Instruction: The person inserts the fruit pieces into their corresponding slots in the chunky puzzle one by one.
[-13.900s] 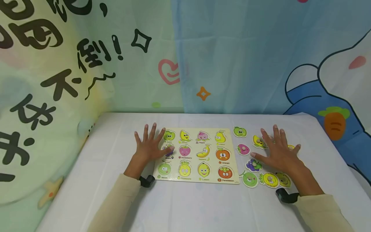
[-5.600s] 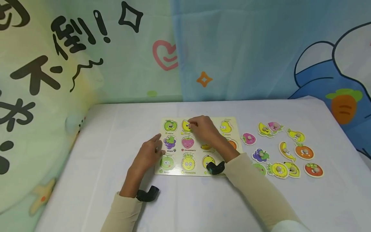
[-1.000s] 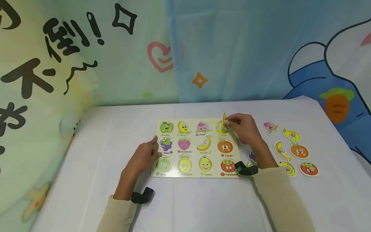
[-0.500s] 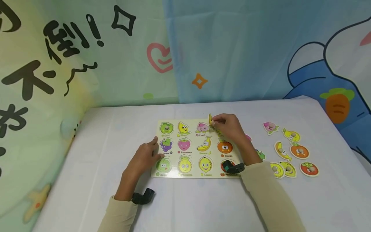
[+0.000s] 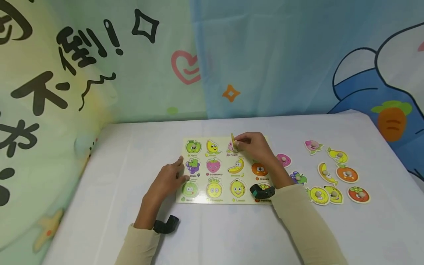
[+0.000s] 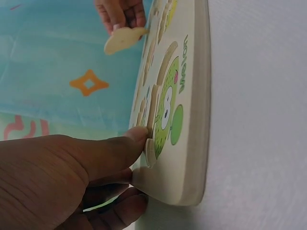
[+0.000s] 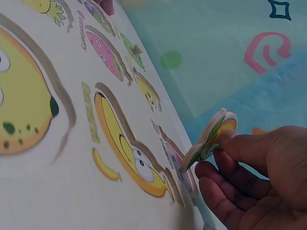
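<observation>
A cream fruit puzzle board (image 5: 226, 180) lies on the white table with printed fruit recesses. At its left edge my left hand (image 5: 167, 178) holds it, thumb on the face beside the melon picture (image 6: 168, 108) and fingers at the side. Between thumb and fingers of my right hand (image 5: 253, 145) is a yellow mango puzzle piece (image 7: 211, 136) with green leaves. It is tilted on edge above the peach picture (image 5: 230, 147), apart from the board. The apple piece (image 7: 136, 50) sits in its recess, its knob showing. The right hand and forearm hide the board's right side.
Right of the board lie several loose fruit pieces, among them a peach (image 5: 313, 146), a pear (image 5: 338, 155), a banana (image 5: 327, 173), an orange (image 5: 347, 173) and a persimmon (image 5: 359, 194). A printed cloth (image 5: 265, 66) hangs behind the table.
Both hands lay spread at first. The apple piece moved from the table into the board. The mango piece was picked up on the right and carried left over the board; the left hand stays at the edge.
</observation>
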